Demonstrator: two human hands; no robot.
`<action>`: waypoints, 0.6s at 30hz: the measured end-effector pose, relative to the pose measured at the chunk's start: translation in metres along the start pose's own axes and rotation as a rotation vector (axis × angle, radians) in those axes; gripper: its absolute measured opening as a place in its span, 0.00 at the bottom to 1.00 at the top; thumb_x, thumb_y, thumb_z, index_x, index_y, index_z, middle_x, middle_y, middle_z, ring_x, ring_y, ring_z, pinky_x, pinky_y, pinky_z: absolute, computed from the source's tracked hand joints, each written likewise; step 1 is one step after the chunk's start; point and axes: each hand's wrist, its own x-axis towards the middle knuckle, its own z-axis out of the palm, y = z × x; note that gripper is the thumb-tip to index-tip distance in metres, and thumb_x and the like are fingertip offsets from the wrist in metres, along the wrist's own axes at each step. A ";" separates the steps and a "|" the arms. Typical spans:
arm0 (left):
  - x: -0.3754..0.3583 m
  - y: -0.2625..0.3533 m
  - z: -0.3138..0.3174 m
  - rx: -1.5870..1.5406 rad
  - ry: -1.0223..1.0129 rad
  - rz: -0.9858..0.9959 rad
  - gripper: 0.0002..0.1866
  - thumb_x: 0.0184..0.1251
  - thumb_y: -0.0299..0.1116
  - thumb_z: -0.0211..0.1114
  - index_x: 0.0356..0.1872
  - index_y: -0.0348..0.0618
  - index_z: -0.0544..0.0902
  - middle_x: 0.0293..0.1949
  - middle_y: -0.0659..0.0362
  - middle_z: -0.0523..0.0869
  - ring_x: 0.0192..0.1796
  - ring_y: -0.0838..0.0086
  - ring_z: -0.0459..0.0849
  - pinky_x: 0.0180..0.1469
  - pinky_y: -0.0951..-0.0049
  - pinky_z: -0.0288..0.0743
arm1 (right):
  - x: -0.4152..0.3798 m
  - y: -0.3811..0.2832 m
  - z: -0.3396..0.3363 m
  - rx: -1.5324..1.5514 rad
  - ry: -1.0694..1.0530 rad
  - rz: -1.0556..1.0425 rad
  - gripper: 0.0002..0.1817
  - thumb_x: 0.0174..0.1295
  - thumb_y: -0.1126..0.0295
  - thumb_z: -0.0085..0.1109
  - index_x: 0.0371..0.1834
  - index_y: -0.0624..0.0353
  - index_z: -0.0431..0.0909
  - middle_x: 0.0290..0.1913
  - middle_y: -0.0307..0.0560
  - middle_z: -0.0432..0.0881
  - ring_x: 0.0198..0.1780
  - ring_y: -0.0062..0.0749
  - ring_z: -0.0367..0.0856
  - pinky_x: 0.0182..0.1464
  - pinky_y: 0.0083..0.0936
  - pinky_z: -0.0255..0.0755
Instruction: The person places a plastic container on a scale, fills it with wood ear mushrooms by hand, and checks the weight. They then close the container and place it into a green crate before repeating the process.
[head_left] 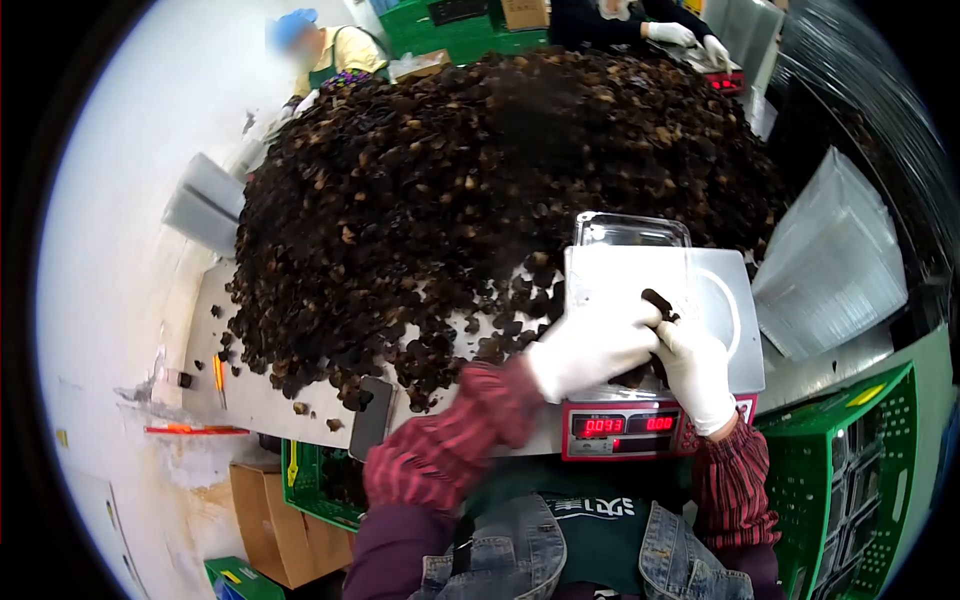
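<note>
My left hand [598, 350], in a white glove, reaches over the scale [732, 300] with its fingers closed. My right hand [697, 372], gloved too, meets it at the fingertips. A dark mushroom piece [656, 299] shows between the two hands, pinched at their fingers. Below them a clear plastic tray [632, 229] rests on the scale's metal plate. More dark pieces [630, 377] show under my hands, largely hidden by the gloves. The scale's red display [602, 426] appears to read 0.093.
A big heap of dark mushroom pieces [430, 190] covers much of the table. Stacked clear trays [832, 260] stand at the right, above a green crate [850, 480]. A phone [372, 418] lies at the front edge. Two other people [350, 50] work across the table.
</note>
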 end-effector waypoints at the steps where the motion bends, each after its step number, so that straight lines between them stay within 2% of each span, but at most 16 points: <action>1: 0.002 0.004 0.013 0.084 -0.121 -0.101 0.08 0.63 0.36 0.61 0.37 0.43 0.79 0.53 0.54 0.77 0.48 0.62 0.78 0.49 0.64 0.75 | -0.003 0.010 0.007 -0.010 0.045 -0.034 0.13 0.56 0.78 0.58 0.46 0.59 0.80 0.33 0.56 0.80 0.33 0.49 0.80 0.37 0.36 0.74; 3: 0.003 0.007 0.016 0.131 -0.039 -0.108 0.12 0.61 0.40 0.64 0.39 0.44 0.80 0.60 0.53 0.73 0.52 0.60 0.76 0.53 0.61 0.72 | -0.005 0.013 0.016 -0.021 0.148 -0.021 0.16 0.59 0.80 0.55 0.52 0.60 0.78 0.34 0.53 0.78 0.30 0.41 0.80 0.35 0.31 0.74; 4: 0.001 0.010 0.010 0.116 -0.069 -0.127 0.14 0.60 0.42 0.65 0.40 0.44 0.80 0.63 0.52 0.71 0.54 0.59 0.74 0.54 0.60 0.71 | -0.006 0.012 0.014 -0.025 0.146 -0.022 0.16 0.59 0.80 0.55 0.52 0.60 0.78 0.34 0.53 0.78 0.30 0.41 0.80 0.35 0.31 0.74; 6: -0.004 0.017 -0.004 0.058 -0.071 -0.113 0.19 0.54 0.44 0.69 0.43 0.44 0.81 0.67 0.50 0.68 0.58 0.56 0.74 0.56 0.60 0.70 | -0.012 0.008 0.007 0.188 0.265 0.163 0.16 0.63 0.79 0.54 0.54 0.63 0.75 0.39 0.57 0.81 0.35 0.46 0.80 0.40 0.34 0.74; 7: -0.003 0.019 -0.016 0.010 0.028 -0.070 0.18 0.51 0.40 0.72 0.42 0.44 0.82 0.62 0.49 0.75 0.58 0.55 0.76 0.56 0.60 0.72 | -0.015 0.013 0.004 0.170 0.320 0.193 0.15 0.65 0.78 0.55 0.54 0.63 0.76 0.39 0.53 0.82 0.33 0.37 0.81 0.38 0.27 0.75; 9: -0.011 0.016 -0.041 -0.064 0.118 -0.184 0.18 0.49 0.35 0.73 0.43 0.43 0.83 0.56 0.48 0.79 0.56 0.54 0.78 0.56 0.60 0.74 | -0.018 0.016 0.000 0.339 0.416 0.325 0.12 0.67 0.78 0.53 0.52 0.64 0.77 0.33 0.39 0.76 0.27 0.15 0.72 0.31 0.14 0.69; 10: -0.024 0.003 -0.042 -0.029 0.207 -0.299 0.18 0.49 0.33 0.73 0.44 0.43 0.83 0.55 0.49 0.80 0.55 0.53 0.79 0.56 0.61 0.74 | -0.021 0.019 -0.003 0.301 0.464 0.302 0.09 0.67 0.78 0.54 0.48 0.66 0.79 0.31 0.37 0.75 0.25 0.13 0.69 0.28 0.13 0.66; 11: -0.043 -0.016 -0.037 0.008 0.295 -0.415 0.19 0.50 0.32 0.73 0.45 0.42 0.83 0.54 0.49 0.80 0.54 0.52 0.79 0.56 0.62 0.74 | -0.023 0.020 -0.008 0.286 0.476 0.319 0.09 0.67 0.78 0.54 0.48 0.66 0.79 0.31 0.37 0.75 0.25 0.13 0.69 0.28 0.13 0.66; 13: -0.084 -0.060 -0.022 0.114 0.207 -0.667 0.18 0.51 0.28 0.71 0.46 0.44 0.83 0.56 0.49 0.79 0.57 0.53 0.78 0.58 0.62 0.74 | -0.030 0.019 -0.015 0.416 0.491 0.486 0.08 0.67 0.77 0.55 0.45 0.67 0.80 0.29 0.36 0.76 0.24 0.13 0.68 0.27 0.13 0.64; 15: -0.124 -0.072 0.002 0.430 -0.051 -0.755 0.17 0.53 0.26 0.69 0.46 0.46 0.84 0.58 0.51 0.77 0.58 0.55 0.76 0.59 0.64 0.73 | -0.038 0.024 -0.015 0.407 0.535 0.489 0.07 0.67 0.76 0.55 0.44 0.66 0.80 0.28 0.34 0.76 0.23 0.13 0.67 0.26 0.13 0.63; 17: -0.156 -0.088 0.020 0.319 0.012 -0.629 0.16 0.52 0.24 0.69 0.44 0.47 0.84 0.57 0.52 0.77 0.58 0.56 0.76 0.58 0.65 0.73 | -0.046 0.029 -0.014 0.321 0.535 0.431 0.07 0.67 0.75 0.56 0.43 0.66 0.81 0.28 0.34 0.76 0.23 0.12 0.67 0.26 0.13 0.63; 18: -0.170 -0.093 0.025 0.219 0.071 -0.655 0.16 0.50 0.23 0.69 0.43 0.45 0.83 0.54 0.52 0.78 0.56 0.56 0.76 0.56 0.65 0.73 | -0.049 0.037 -0.009 0.199 0.551 0.363 0.07 0.67 0.75 0.56 0.42 0.66 0.81 0.28 0.35 0.76 0.23 0.12 0.67 0.26 0.13 0.63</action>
